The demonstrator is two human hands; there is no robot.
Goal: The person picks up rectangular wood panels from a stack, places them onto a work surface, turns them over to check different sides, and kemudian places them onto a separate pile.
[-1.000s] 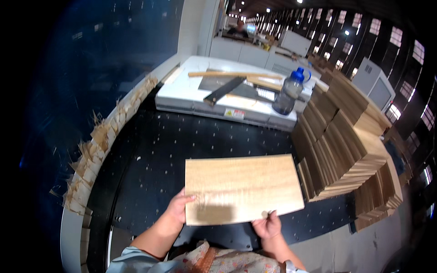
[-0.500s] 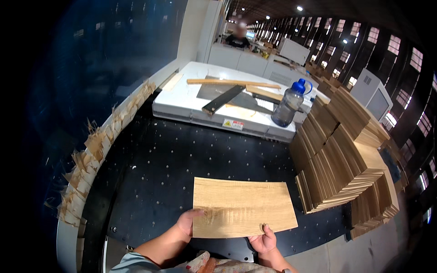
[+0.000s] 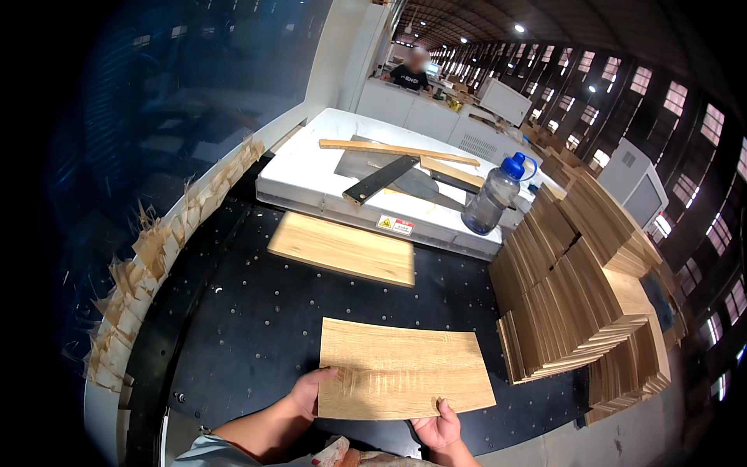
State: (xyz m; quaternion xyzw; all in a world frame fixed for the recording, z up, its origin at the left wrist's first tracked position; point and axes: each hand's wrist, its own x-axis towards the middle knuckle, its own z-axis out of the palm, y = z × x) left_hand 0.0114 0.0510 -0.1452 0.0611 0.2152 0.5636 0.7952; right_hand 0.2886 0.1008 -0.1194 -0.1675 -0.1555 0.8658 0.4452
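A light wood-grain board is held up in front of me over the black table. My left hand grips its left edge, the thumb lying on the upper face. At the near edge, right of the middle, my right hand pinches the board with its thumb on top; the fingers of both hands are mostly hidden underneath. Farther off, a second wood-grain board lies on the table near the white housing, its right end slightly blurred.
Stacks of wood-grain boards stand at the right. The white housing carries wood strips, a black bar and a blue-capped bottle. Ragged strips line the machine opening at left. A person is in the far background.
The second board has come into view on the far left of the table. Both hands still hold the near board, which sits slightly lower and farther left in view.
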